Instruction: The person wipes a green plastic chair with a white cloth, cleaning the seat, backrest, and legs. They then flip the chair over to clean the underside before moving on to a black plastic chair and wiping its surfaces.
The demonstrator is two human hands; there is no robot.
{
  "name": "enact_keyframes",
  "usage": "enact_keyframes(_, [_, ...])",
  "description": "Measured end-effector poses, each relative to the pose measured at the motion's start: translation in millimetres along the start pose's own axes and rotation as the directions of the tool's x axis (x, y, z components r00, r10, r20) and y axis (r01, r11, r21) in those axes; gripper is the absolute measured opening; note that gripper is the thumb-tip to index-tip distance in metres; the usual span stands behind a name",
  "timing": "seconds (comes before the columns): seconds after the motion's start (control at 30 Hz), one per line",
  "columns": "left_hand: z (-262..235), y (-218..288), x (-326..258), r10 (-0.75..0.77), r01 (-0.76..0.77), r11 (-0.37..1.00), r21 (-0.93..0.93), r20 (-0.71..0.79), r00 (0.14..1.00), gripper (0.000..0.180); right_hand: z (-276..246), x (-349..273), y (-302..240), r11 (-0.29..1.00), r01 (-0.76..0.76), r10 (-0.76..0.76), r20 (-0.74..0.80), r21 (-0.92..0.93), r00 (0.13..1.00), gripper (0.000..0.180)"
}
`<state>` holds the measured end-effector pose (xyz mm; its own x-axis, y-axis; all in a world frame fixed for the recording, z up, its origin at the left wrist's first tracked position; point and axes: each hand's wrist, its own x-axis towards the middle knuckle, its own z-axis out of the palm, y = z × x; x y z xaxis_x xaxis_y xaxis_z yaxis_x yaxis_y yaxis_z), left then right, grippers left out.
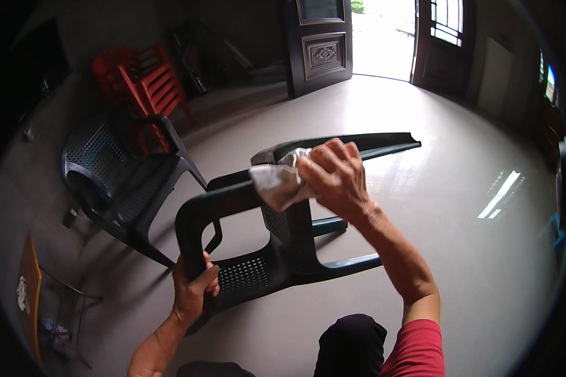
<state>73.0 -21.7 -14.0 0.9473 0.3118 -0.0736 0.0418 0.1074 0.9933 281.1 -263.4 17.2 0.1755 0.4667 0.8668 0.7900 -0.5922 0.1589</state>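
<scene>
A dark green plastic armchair (295, 254) is tipped over in front of me, its legs pointing to the right. My left hand (195, 286) is wrapped round the chair's armrest at its lower left bend. Up at the chair's upper side, my right hand (336, 173) grips a crumpled whitish cloth (280, 183). The cloth lies against the armrest near where it joins the leg, and covers part of it. Perforated patterning shows on the chair's backrest, close to my left hand.
Another dark plastic armchair (116, 173) stands upright at the left. Behind it are stacked red plastic chairs (144, 81). An orange-edged board (31, 295) leans at the lower left beside a thin metal frame. A dark door (321, 47) stands ajar at the back, above the pale glossy floor (434, 251).
</scene>
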Motion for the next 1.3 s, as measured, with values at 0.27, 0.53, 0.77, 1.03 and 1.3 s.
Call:
enact_keyframes(0.27, [-38, -58, -32, 0.036, -0.036, 0.999, 0.002, 0.005, 0.999, 0.024, -22, -41, -54, 0.995, 0.056, -0.053, -0.032, 0.084, 0.998, 0.043])
enact_keyframes(0.53, [-55, -79, -44, -0.070, 0.074, 0.993, -0.093, 0.041, 0.997, 0.023, -27, -52, -87, 0.995, 0.029, -0.025, -0.046, 0.090, 0.999, 0.029])
enact_keyframes(0.77, [-43, -59, -39, 0.105, -0.105, 0.994, -0.044, 0.006, 0.994, 0.030, -64, -47, -68, 0.955, -0.074, -0.019, 0.306, 0.288, 0.952, 0.033])
enact_keyframes(1.03, [-48, -73, -44, 0.086, -0.094, 0.981, -0.168, -0.053, 0.995, 0.026, -108, -83, 33, 0.799, -0.504, 0.601, 0.417, -0.327, 0.682, 0.035])
enact_keyframes(1.3, [-48, -75, -52, 0.069, -0.072, 0.995, -0.071, -0.049, 0.996, 0.023, -109, -100, 77, 0.498, -0.682, 0.827, 0.058, -0.536, 0.559, 0.027])
